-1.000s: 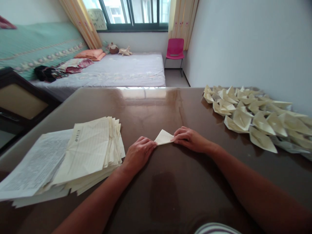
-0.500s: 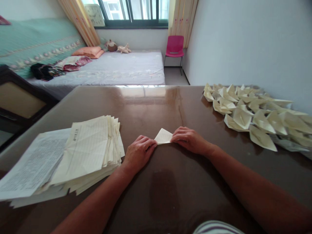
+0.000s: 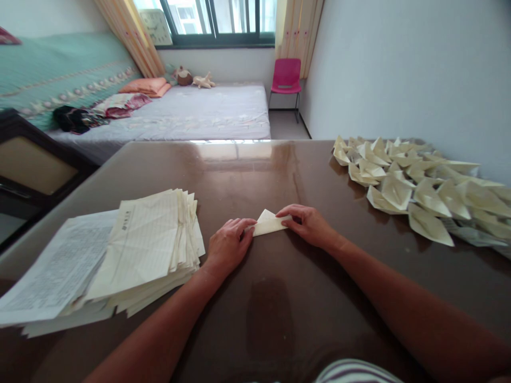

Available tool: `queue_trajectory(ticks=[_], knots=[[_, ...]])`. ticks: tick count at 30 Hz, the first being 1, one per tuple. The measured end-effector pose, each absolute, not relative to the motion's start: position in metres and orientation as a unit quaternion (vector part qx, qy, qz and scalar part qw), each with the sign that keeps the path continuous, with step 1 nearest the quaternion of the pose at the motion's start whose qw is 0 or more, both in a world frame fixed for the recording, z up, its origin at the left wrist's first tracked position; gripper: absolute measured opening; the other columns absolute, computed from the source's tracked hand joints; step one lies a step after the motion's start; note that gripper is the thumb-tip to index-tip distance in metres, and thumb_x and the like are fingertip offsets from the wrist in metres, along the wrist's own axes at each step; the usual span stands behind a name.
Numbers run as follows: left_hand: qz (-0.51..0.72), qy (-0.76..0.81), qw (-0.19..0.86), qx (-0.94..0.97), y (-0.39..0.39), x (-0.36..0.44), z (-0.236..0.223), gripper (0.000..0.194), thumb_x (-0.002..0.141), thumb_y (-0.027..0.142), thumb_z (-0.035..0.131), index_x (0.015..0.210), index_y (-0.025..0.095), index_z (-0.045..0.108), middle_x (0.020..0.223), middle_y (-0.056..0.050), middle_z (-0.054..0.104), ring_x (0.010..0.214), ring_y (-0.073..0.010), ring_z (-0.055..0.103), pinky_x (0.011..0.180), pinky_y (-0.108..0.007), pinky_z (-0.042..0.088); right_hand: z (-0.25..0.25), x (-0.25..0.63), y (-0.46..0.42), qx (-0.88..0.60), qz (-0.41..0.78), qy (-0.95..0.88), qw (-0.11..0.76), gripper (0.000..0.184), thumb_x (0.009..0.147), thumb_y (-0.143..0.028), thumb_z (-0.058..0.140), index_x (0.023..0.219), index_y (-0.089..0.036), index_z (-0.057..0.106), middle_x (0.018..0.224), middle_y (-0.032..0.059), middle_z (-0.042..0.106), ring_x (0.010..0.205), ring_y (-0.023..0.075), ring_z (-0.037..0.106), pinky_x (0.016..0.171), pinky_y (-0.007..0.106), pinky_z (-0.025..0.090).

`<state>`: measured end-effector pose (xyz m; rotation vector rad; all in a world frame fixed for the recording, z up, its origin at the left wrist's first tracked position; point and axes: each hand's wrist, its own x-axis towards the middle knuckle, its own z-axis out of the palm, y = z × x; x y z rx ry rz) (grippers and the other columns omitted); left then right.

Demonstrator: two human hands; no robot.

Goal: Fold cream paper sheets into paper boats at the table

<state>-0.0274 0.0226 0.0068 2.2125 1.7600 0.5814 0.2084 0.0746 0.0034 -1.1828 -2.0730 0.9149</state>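
A small folded piece of cream paper [image 3: 268, 223] lies on the glossy brown table [image 3: 255, 175] in front of me. My left hand [image 3: 229, 244] pinches its left corner with curled fingers. My right hand [image 3: 305, 223] grips its right side, thumb and fingers closed on the fold. The paper's lower edge looks turned up into a narrow band, with a small triangle tip above.
A thick stack of lined and printed paper sheets [image 3: 120, 255] lies to my left. Several folded paper boats [image 3: 415, 186] are heaped at the table's right side by the wall. Beyond the table stand a bed [image 3: 191, 111] and a pink chair [image 3: 286, 80].
The paper triangle has become flatter and wider as its bottom edge folded upward. Both hands shifted slightly up and kept hold of the paper's ends.
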Motion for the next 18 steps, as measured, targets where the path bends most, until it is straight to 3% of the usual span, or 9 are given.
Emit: queue_trajectory(ticks=[3, 8, 18], knots=[[0.169, 0.616, 0.094, 0.763, 0.0225, -0.025, 0.0081, 0.024, 0.095, 0.037, 0.043, 0.11, 0.034, 0.062, 0.096, 0.003, 0.065, 0.088, -0.0165, 0.06, 0.07, -0.027, 0.042, 0.0035, 0.2075, 0.0753, -0.427, 0.337, -0.785, 0.296, 0.018, 0.08, -0.019, 0.059, 0.093, -0.02, 0.072, 0.107, 0.0051, 0.065, 0.073, 0.0113, 0.058, 0.07, 0.024, 0.046], [0.133, 0.623, 0.062, 0.768, 0.0225, -0.0222, 0.0091, 0.027, 0.095, 0.037, 0.042, 0.115, 0.037, 0.059, 0.095, 0.002, 0.063, 0.088, -0.0165, 0.059, 0.066, -0.026, 0.041, 0.0014, 0.2067, 0.076, -0.429, 0.333, -0.795, 0.27, 0.021, 0.079, -0.011, 0.057, 0.092, -0.019, 0.072, 0.101, 0.005, 0.065, 0.082, 0.0131, 0.06, 0.076, 0.026, 0.046], [0.095, 0.605, 0.031, 0.79, 0.02, -0.0211, 0.0106, 0.033, 0.096, 0.034, 0.041, 0.126, 0.039, 0.054, 0.098, -0.002, 0.057, 0.091, -0.018, 0.053, 0.062, -0.025, 0.043, 0.0029, 0.2064, 0.0783, -0.435, 0.315, -0.807, 0.245, 0.024, 0.079, -0.006, 0.055, 0.089, -0.018, 0.073, 0.098, 0.0056, 0.063, 0.08, 0.013, 0.059, 0.077, 0.026, 0.046]])
